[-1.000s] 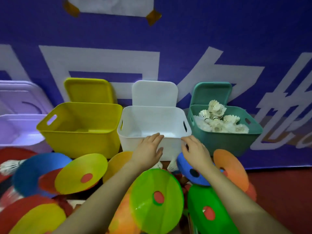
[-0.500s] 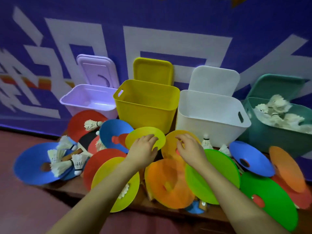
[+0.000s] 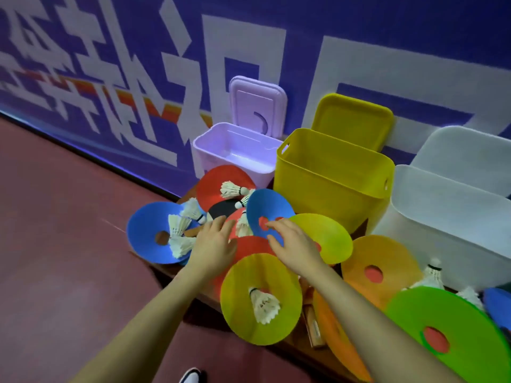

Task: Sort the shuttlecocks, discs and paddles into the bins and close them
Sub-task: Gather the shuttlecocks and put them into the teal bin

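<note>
Both hands out over a heap of flat discs on a low wooden stand (image 3: 313,331). Left hand (image 3: 214,246) flat, fingers spread and straight, lying over a red disc (image 3: 250,244), fingertips near a black paddle (image 3: 221,211). Holding nothing. Right hand (image 3: 294,244) with fingers loosely spread too, reaching over the blue disc (image 3: 269,210) with the hole in it; touching it or just above, cannot tell. Pinching nothing.

Just under the hands, a yellow disc (image 3: 260,298) with one white shuttlecock (image 3: 264,304) lying in its middle. To the left, a big blue disc (image 3: 150,232) with a bunch of shuttlecocks (image 3: 179,233) piled on its right side. Behind, a big red disc (image 3: 218,183) with one more shuttlecock (image 3: 231,189) on top. Beside the right hand, a yellow-green disc (image 3: 330,237), then an orange disc (image 3: 380,268), and a big green disc (image 3: 445,338) at the bottom right.

Against the purple wall (image 3: 359,37), three open bins in a row: a lilac bin (image 3: 235,158), a yellow bin (image 3: 333,179) and a white bin (image 3: 453,225). Nothing to see inside them from here. Each lid standing up behind its bin: lilac lid (image 3: 257,105), yellow lid (image 3: 352,120), white lid (image 3: 467,158). Another shuttlecock (image 3: 434,273) standing just beside the white bin.

Red floor (image 3: 69,217) on the left. Tip of a black and white shoe (image 3: 190,375) at the bottom edge.
</note>
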`<action>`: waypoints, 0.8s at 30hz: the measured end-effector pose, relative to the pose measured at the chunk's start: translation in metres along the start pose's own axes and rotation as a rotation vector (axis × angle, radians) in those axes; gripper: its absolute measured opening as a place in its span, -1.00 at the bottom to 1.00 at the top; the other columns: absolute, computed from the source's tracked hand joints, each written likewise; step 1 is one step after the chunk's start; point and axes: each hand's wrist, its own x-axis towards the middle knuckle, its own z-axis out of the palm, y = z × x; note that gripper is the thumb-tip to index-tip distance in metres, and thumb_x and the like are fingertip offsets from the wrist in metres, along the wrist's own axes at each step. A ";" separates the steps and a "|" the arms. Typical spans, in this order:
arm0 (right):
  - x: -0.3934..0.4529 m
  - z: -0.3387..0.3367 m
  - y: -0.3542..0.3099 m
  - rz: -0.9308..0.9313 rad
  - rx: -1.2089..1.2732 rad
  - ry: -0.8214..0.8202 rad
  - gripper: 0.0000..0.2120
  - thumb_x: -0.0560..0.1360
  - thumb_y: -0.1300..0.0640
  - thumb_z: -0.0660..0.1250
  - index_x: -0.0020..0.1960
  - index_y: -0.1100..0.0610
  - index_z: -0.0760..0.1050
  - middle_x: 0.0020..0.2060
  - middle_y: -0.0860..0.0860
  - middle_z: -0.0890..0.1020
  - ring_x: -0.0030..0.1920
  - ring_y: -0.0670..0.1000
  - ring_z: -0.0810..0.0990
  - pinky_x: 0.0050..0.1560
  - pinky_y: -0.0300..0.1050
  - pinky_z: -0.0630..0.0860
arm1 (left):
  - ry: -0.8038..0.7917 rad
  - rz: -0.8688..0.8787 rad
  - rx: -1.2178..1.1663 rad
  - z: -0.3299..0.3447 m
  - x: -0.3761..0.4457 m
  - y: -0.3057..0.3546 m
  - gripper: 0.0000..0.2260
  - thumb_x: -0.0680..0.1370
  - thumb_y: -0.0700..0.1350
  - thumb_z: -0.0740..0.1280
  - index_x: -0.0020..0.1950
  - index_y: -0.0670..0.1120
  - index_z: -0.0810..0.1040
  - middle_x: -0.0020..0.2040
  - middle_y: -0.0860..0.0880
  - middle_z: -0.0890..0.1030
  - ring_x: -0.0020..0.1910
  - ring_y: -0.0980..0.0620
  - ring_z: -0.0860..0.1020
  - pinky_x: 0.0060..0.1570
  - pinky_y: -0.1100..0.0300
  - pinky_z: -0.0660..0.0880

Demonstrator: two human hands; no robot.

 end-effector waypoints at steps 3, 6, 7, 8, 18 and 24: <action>0.030 0.030 -0.027 -0.025 -0.010 -0.001 -0.70 0.55 0.09 0.23 0.26 0.10 0.48 0.15 0.03 0.55 0.19 0.07 0.47 0.15 -0.03 0.38 | -0.031 -0.020 0.028 -0.008 0.009 -0.050 -0.62 0.45 -0.06 0.24 0.19 -0.21 0.54 0.14 -0.26 0.55 0.01 -0.33 0.53 -0.06 -0.12 0.50; 0.059 0.063 -0.053 -0.015 -0.014 -0.002 -0.72 0.53 0.13 0.27 0.23 0.11 0.50 0.12 0.04 0.56 0.16 0.10 0.49 0.18 -0.01 0.32 | -0.153 -0.001 0.069 -0.016 0.016 -0.102 -0.58 0.43 0.05 0.16 0.14 -0.15 0.55 0.09 -0.22 0.57 -0.06 -0.30 0.55 -0.22 -0.06 0.51; 0.067 0.072 -0.061 -0.013 -0.015 -0.006 -0.71 0.52 0.14 0.28 0.23 0.11 0.50 0.11 0.04 0.57 0.16 0.10 0.48 0.17 -0.02 0.31 | -0.183 0.017 0.083 -0.017 0.018 -0.118 -0.54 0.43 0.10 0.13 0.16 -0.13 0.55 0.10 -0.20 0.57 -0.03 -0.29 0.54 -0.19 -0.06 0.50; 0.075 0.081 -0.069 -0.010 -0.022 -0.019 -0.71 0.52 0.14 0.28 0.23 0.11 0.50 0.11 0.04 0.56 0.16 0.09 0.48 0.16 -0.03 0.32 | -0.219 0.030 0.095 -0.017 0.019 -0.131 -0.50 0.42 0.15 0.10 0.16 -0.12 0.55 0.09 -0.18 0.57 -0.02 -0.27 0.54 -0.17 -0.05 0.49; 0.086 0.156 -0.091 0.149 -0.223 -0.156 -0.66 0.53 0.18 0.21 0.30 0.03 0.42 0.19 -0.05 0.53 0.21 0.02 0.44 0.21 -0.13 0.17 | -0.362 0.219 0.139 0.007 0.014 -0.187 -0.49 0.47 0.21 0.12 0.31 -0.03 0.44 0.06 -0.08 0.55 -0.02 -0.15 0.55 0.02 -0.02 0.45; 0.083 0.155 -0.093 0.171 -0.097 -0.010 -0.85 0.52 0.21 0.27 0.06 0.11 0.55 0.02 -0.05 0.61 0.09 0.02 0.52 0.03 -0.21 0.17 | -0.331 0.213 0.002 0.019 0.012 -0.184 -0.55 0.45 0.09 0.30 0.30 -0.05 0.46 0.08 -0.09 0.54 0.02 -0.16 0.52 -0.03 0.01 0.46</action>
